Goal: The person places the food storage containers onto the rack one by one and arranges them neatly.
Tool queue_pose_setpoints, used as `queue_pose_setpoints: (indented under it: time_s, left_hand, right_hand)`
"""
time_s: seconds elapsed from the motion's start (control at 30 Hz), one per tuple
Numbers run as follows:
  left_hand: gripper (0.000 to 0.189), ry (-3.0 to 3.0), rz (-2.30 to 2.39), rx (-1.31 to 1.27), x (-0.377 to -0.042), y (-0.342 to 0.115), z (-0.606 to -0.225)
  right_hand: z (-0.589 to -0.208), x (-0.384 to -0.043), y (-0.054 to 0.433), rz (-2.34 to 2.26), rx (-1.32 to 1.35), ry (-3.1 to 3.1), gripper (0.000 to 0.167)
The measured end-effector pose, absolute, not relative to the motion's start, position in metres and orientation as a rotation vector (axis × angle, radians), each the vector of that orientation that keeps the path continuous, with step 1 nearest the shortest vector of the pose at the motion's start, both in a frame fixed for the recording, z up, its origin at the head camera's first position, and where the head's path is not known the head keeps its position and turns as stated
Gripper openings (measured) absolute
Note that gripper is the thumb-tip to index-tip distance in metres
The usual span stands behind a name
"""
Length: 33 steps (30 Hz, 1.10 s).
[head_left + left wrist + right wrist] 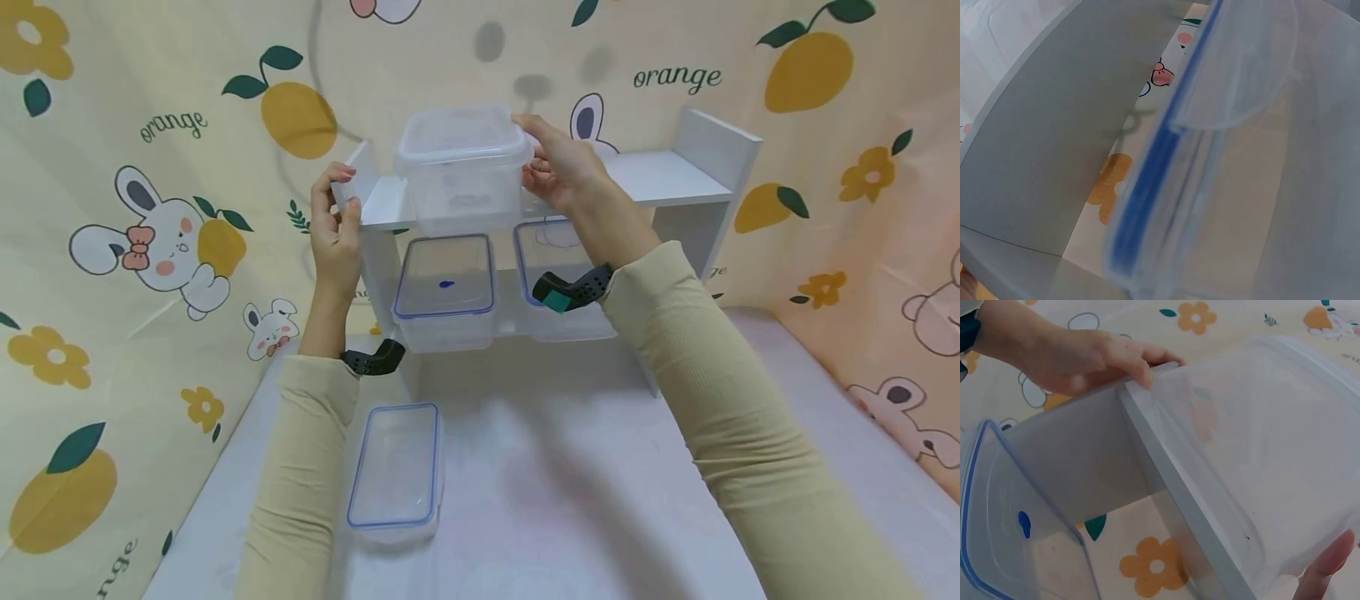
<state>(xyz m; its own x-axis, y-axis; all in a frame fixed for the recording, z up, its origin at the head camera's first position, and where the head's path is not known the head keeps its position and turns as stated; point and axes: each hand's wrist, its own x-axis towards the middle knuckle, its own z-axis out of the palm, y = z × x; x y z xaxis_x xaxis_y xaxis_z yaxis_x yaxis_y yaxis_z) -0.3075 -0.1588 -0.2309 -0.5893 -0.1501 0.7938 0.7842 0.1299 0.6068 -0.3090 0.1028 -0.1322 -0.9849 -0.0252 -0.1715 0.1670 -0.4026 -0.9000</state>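
A clear plastic food container [465, 183] with a frosted lid is at the top board of a white shelf [667, 177], left of its middle. My right hand [573, 171] holds this container by its right side, thumb near the lid's edge; in the right wrist view only a fingertip [1335, 553] of it shows. With my left hand [335, 229] I grip the shelf's raised left end panel; that hand [1094, 359] also appears in the right wrist view. Whether the container's base touches the board cannot be made out.
Below the top board sit two blue-rimmed containers, a left one [446, 292] and a right one [555, 250] partly behind my wrist. Another blue-rimmed container [395, 471] lies on the white tabletop [540, 500] in front. A patterned cloth [450, 50] hangs behind.
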Motion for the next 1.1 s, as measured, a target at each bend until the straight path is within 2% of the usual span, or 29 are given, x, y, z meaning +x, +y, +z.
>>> queue_pose_setpoints:
  time_s: [0.23,0.37,0.6,0.67,0.9,1.1]
  left_hand:
    - [0.028,-1.658,-1.567,-0.612,-0.3076,-0.1605,-0.232]
    - [0.028,-1.655,-1.571,-0.621,-0.3074,-0.1606,-0.2315]
    - [0.028,-1.657,-1.568,-0.617,-0.3077,-0.1605,-0.2313]
    - [0.028,-1.657,-1.569,-0.622,-0.3068,-0.1602,-0.2306]
    - [0.027,-1.648,-1.572,-0.629,-0.3069,-0.1586,-0.2297]
    - [0.027,-1.659,-1.572,-0.618,-0.3076,-0.1572,-0.2304]
  right_hand:
    - [-0.1343,-0.3127,0.0981,-2.576,0.191,1.616,0.046]
    - [-0.1356,-0.316,0.0987,-2.594,0.162,1.578,0.038]
    - [-0.1381,-0.3182,0.1003,-2.572,0.134,1.587,0.054]
    - [-0.1389,-0.3177,0.1007,-2.557,0.109,1.608,0.053]
    - [-0.1414,-0.3138,0.1005,-2.557,0.051,1.698,0.029]
    - [-0.1423,-0.3085,0.101,-2.569,0.058,1.73,0.022]
